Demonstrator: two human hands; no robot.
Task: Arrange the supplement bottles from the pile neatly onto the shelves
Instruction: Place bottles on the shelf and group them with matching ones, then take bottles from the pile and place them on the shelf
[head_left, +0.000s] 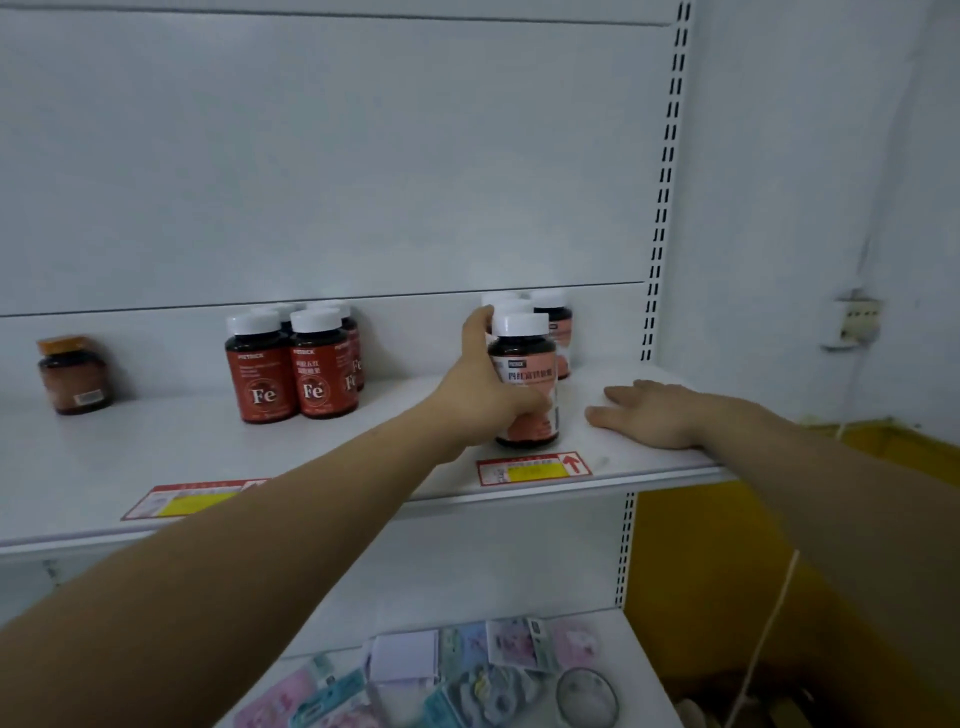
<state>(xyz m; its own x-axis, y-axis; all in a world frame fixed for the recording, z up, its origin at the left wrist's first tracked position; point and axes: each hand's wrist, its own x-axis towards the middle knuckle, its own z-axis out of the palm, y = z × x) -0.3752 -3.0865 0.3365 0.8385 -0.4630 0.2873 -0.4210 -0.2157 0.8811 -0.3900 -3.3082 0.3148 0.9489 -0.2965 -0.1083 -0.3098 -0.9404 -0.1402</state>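
Note:
My left hand (485, 387) grips a dark supplement bottle (524, 384) with a white cap and a pink label; the bottle stands upright near the front of the white shelf (363, 457). Behind it stand more pink-label bottles (553, 322) in a tight group. My right hand (647, 413) rests flat, palm down, on the shelf just right of the gripped bottle and holds nothing. Further left is a cluster of red "Fe" bottles (293, 364) with white caps. At the far left stands a single brown jar (75, 376) with an orange lid.
Red-and-yellow price tags (535, 467) lie on the shelf's front lip. The slotted upright (662, 208) bounds the shelf on the right. On the lower shelf (639, 649) lies a heap of flat packets (441, 675). A wall socket (852, 322) and yellow wall lie to the right.

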